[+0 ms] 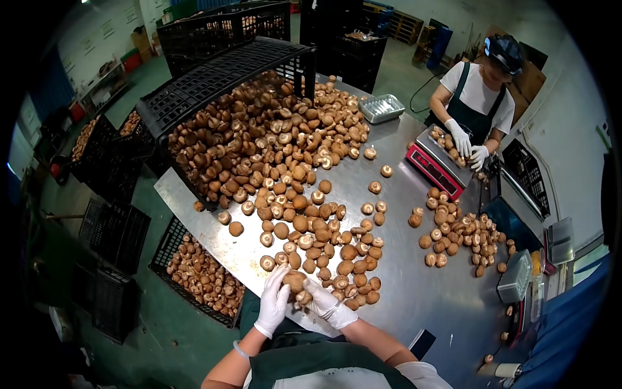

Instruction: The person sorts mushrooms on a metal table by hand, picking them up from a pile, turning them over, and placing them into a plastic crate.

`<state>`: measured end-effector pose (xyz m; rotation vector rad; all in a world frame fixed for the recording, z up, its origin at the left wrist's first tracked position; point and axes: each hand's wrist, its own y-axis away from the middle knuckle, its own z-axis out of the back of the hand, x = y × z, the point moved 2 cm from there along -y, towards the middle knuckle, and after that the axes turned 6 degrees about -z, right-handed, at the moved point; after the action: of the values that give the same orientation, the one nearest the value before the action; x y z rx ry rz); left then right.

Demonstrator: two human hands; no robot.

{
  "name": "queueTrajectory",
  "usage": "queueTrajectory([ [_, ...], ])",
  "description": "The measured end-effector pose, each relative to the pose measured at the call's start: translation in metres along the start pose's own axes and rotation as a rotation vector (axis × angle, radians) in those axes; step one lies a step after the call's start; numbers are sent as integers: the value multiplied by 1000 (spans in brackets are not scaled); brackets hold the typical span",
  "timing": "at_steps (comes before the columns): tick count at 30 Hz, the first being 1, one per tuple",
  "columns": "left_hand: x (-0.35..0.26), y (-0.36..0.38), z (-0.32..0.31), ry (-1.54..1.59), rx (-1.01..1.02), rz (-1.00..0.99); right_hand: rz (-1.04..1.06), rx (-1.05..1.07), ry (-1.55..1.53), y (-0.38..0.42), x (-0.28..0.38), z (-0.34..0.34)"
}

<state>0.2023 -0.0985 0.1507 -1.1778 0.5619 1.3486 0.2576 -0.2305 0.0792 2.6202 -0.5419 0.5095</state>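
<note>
White gloves cover both of my hands at the near edge of the metal table. My left hand (273, 303) is closed around the side of a large brown mushroom (295, 280). From the other side, my right hand (327, 306) grips a smaller mushroom (303, 297) just below the large one. The two hands nearly meet, and some fingertips are hidden behind the mushrooms. Just beyond them, loose mushrooms (300, 223) lie scattered over the tabletop, some caps up and some stems up.
A tipped black crate (220, 71) spills a large mushroom heap (272, 123) onto the table (395, 253). Below left stands a crate of mushrooms (204, 275). A co-worker (479, 97) handles mushrooms on a red scale (434, 172). Clear plastic trays (382, 108) and a phone-like dark object (422, 343) lie about.
</note>
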Motion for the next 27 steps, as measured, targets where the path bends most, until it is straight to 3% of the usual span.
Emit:
queueTrajectory([
  [2, 5, -4, 5, 34, 86, 21, -1, -49, 223, 5, 2, -7],
  [4, 9, -5, 1, 72, 166, 43, 10, -79, 171, 15, 13, -16],
  [6, 11, -1, -4, 75, 172, 56, -32, -75, -142, 26, 28, -9],
  [7, 11, 0, -2, 90, 184, 89, 1, -247, -175, 25, 36, 10],
  [9, 18, 2, 5, 95, 175, 132, 107, -64, -407, 40, 82, 40],
  [10, 22, 4, 9, 104, 170, 172, 315, -304, -325, 52, 111, 39],
  [11, 27, 6, 13, 117, 117, 237, 451, -413, -291, 64, 143, 48],
  [12, 38, 12, 16, 149, 64, 280, 486, -181, -576, 76, 170, 87],
  [13, 42, 14, 23, 111, 65, 332, 736, -396, -524, 96, 197, 125],
  [15, 50, 20, 34, 27, 28, 371, 1091, -351, -617, 133, 235, 137],
  [16, 56, 23, 37, -3, -20, 325, 1180, -366, -699, 149, 247, 172],
  [18, 69, 25, 43, -12, -76, 355, 1160, -632, -758, 146, 252, 154],
  [20, 74, 16, 44, -13, -106, 412, 955, -465, -211, 113, 239, 156],
  [21, 70, 4, 42, -102, -107, 329, 809, -322, -201, 86, 229, 117],
  [22, 68, -7, 40, -189, -105, 243, 752, -558, -13, 58, 218, 81],
  [23, 78, -17, 34, -255, -101, 159, 648, -461, 222, 34, 208, 53],
  [24, 76, -32, 29, -303, -78, 131, 531, -574, 498, 8, 199, 18],
  [25, 75, -49, 23, -335, -70, 81, 467, -459, 693, -15, 189, -1],
  [26, 77, -64, 16, -366, -66, 30, 538, -389, 984, -47, 175, -2],
  [27, 83, -76, 8, -437, -61, -17, 706, -450, 1453, -77, 163, 4],
])
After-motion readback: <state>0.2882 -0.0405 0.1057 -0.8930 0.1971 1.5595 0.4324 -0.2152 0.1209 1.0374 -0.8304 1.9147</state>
